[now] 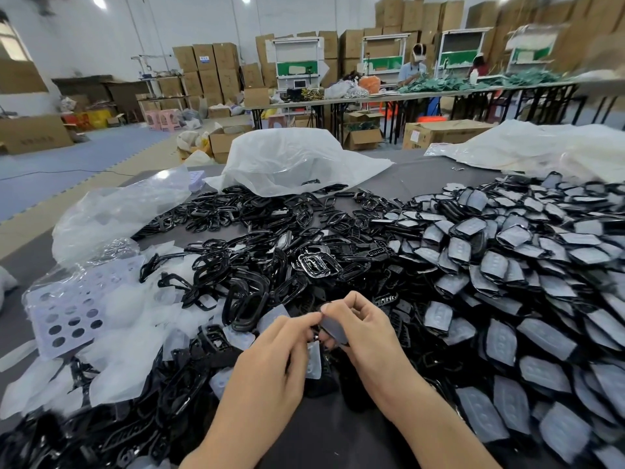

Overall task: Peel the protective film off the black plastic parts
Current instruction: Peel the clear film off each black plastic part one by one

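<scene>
Black plastic parts (507, 265) with grey film on them lie heaped over the right side of a grey table (422, 177). Bare black frames (253, 252) are heaped across its middle, and the two piles touch. One part (334, 328) is held just above the near edge of the heaps, between both hands. The left hand (270, 360) pinches its upper edge with thumb and forefinger, and the right hand (365, 330) grips it from the other side, fingers curled round its filmed face. Loose translucent films (128, 340) cover the table's left side, beside a lilac sheet (67, 309) punched with round holes and lying under clear wrap. The room is a white-walled workshop with a blue floor mat (84, 157) and stacked cardboard boxes (209, 72) along the back. Long tables (372, 98) there carry green pieces, and a person (412, 69) stands behind them. On the near table's far side a white sack (297, 160) lies with its mouth toward the heaps, a few black frames showing under its edge. A second white sack (541, 147) lies at the far right, and what it holds cannot be seen. A crumpled clear bag (115, 211) sits at the left, its contents unclear. On the floor beyond, an open carton (362, 137) holds something dark that cannot be made out.
</scene>
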The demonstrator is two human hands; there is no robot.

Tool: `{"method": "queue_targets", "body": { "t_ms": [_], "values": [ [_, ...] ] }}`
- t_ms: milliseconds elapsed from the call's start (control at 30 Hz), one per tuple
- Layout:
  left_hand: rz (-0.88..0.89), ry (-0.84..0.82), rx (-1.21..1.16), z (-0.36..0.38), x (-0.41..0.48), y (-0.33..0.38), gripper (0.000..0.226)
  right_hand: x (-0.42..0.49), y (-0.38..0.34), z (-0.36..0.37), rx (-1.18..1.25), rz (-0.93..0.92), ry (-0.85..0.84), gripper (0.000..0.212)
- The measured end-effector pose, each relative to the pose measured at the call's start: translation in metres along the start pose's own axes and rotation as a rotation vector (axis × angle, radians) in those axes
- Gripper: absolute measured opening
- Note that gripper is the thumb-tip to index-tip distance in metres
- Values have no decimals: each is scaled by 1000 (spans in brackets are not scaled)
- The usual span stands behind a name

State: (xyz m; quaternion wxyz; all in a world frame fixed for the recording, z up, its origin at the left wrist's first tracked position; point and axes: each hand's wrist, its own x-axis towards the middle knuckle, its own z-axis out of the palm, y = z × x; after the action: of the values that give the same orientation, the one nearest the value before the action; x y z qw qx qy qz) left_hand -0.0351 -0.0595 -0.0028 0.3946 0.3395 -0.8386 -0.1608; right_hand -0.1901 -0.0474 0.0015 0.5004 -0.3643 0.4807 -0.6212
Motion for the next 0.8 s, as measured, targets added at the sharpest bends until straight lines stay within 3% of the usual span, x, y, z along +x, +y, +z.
{"method": "queue_targets", "body": {
  "t_ms": [167,300,400,533,700,800],
  "values": [
    [135,-131,121,7,-4,10,33,1,1,-2,66,22,54,30],
    [108,-155,53,13,-7,13,38,2,-1,-7,112,34,53,28],
    [-2,-5,-89,9,-5,10,33,2,-3,-6,140,20,31,33],
    [-282,165,-314,6,1,5,31,1,-1,-2,115,24,-26,37],
    [-398,128,-466,3,6,11,15,-6,0,6,78,-17,-196,10],
    [-410,176,-431,2,7,5,12,-7,2,8,-2,-36,-183,13]
  ]
}}
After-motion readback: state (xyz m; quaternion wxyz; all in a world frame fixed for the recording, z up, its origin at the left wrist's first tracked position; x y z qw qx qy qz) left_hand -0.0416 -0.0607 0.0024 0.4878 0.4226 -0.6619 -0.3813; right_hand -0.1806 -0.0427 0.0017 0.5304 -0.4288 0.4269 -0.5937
